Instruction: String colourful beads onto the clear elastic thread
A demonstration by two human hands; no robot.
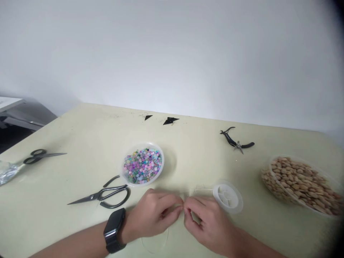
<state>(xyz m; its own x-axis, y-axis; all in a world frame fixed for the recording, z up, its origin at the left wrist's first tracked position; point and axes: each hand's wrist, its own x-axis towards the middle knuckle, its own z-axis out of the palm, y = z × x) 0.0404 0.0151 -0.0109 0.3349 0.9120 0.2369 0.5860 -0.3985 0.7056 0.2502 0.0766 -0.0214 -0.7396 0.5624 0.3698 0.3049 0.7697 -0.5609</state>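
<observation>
My left hand (158,211), with a black watch (115,229) on its wrist, is closed in a pinch at the front middle of the table. Its fingertips meet those of my right hand (204,222), which is pinched too. A thin clear thread (167,238) loops below the left hand, and more of it trails to the white spool (228,197) just beyond the right hand. What lies right at the fingertips is too fine to see clearly; it appears to be the thread. A white bowl (162,172) of colourful beads (142,165) stands beyond my left hand.
Black-handled scissors (114,195) lie left of the bowl, and another pair (40,156) lies farther left, near a clear plastic bag (9,173). Small pliers (233,141) rest at the back right. A tub (271,172) of brown nuts or seeds stands at right. Black scraps (171,120) lie near the wall.
</observation>
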